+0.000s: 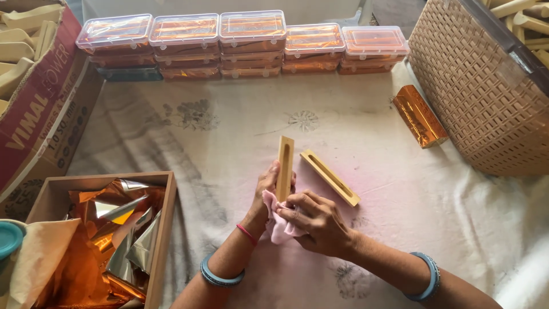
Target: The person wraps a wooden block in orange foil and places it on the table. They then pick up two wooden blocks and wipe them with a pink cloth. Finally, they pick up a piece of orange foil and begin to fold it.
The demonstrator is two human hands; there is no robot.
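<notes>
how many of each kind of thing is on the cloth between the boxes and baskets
slotted wooden pieces: 2, one held upright, one lying flat
pink cloth: 1
foil-wrapped block: 1
stacks of clear-lidded boxes: 5
total: 9

You're in a small home packing workshop: stacked clear plastic boxes point(251, 43), a foil-scrap crate point(108, 229), a cloth-covered floor point(400, 189).
</notes>
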